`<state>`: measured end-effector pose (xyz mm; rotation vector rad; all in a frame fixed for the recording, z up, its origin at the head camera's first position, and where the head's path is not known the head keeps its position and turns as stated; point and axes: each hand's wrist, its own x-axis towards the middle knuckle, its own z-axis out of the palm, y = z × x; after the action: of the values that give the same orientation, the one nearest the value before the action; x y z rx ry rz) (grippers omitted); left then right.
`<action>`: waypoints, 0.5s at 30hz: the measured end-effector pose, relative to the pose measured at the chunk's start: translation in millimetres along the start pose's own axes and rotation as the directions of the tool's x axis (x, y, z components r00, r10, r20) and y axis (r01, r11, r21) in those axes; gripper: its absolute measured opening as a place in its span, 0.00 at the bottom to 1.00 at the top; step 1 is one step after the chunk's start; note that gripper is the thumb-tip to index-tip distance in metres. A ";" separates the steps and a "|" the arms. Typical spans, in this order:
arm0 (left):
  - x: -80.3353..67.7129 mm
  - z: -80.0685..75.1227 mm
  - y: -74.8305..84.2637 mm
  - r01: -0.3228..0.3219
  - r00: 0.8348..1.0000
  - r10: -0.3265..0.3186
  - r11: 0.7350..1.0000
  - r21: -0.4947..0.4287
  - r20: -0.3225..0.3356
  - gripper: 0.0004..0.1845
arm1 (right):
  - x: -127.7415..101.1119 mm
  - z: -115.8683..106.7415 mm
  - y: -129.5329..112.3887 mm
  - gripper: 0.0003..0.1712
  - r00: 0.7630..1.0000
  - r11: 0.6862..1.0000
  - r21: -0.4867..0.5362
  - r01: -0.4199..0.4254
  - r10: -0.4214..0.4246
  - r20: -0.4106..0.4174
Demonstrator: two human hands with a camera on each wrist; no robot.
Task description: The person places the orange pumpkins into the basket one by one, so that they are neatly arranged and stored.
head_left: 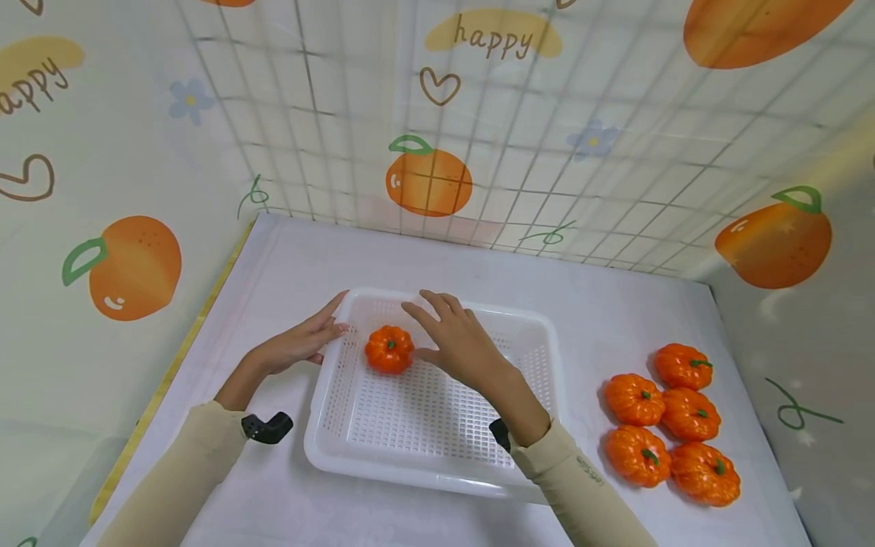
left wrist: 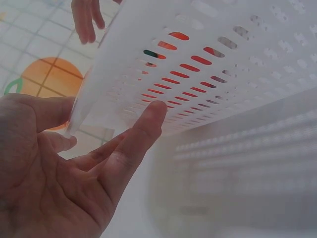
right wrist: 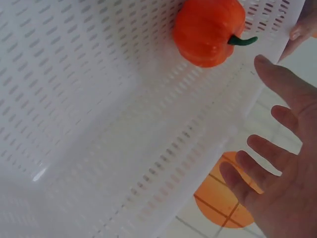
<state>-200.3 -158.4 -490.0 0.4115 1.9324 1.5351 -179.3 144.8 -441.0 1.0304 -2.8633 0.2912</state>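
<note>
A white perforated plastic basket (head_left: 437, 480) stands on the table, with one small orange toy pumpkin (head_left: 390, 350) inside near its left wall. My left hand (head_left: 301, 343) grips the basket's left rim; in the left wrist view its fingers (left wrist: 141, 131) lie along the outer wall, and orange shows through the slots. Over the basket, just right of the pumpkin, my right hand (head_left: 465, 346) is held with fingers spread and nothing in them. The right wrist view shows the pumpkin (right wrist: 208, 34) with its green stem, apart from the right thumb.
Several more orange pumpkins (head_left: 634, 399) sit grouped on the table to the right of the basket. A white cloth covers the table (head_left: 287, 251). Behind it rises a wire grid (head_left: 328, 152) with a printed sheet of oranges, and similar sheets stand at both sides.
</note>
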 end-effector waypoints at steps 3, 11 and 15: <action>0.8 -0.1 -1.1 0.003 1.000 -0.003 1.000 -0.001 -0.003 0.37 | -5.6 -3.7 5.3 0.46 1.000 1.000 0.011 -0.017 0.018 -0.021; 1.5 -1.1 -3.1 0.003 1.000 -0.003 1.000 0.004 -0.005 0.37 | -18.9 -14.2 18.9 0.46 0.997 0.997 0.000 -0.078 0.078 -0.013; 1.6 -0.5 -2.8 0.004 1.000 -0.004 1.000 0.000 -0.002 0.37 | -24.0 -19.5 26.1 0.45 0.994 0.994 0.007 -0.105 0.105 -0.018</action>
<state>-201.4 -158.6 -493.0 0.4068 1.9337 1.5335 -177.2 183.5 -429.3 0.8745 -2.9072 0.3154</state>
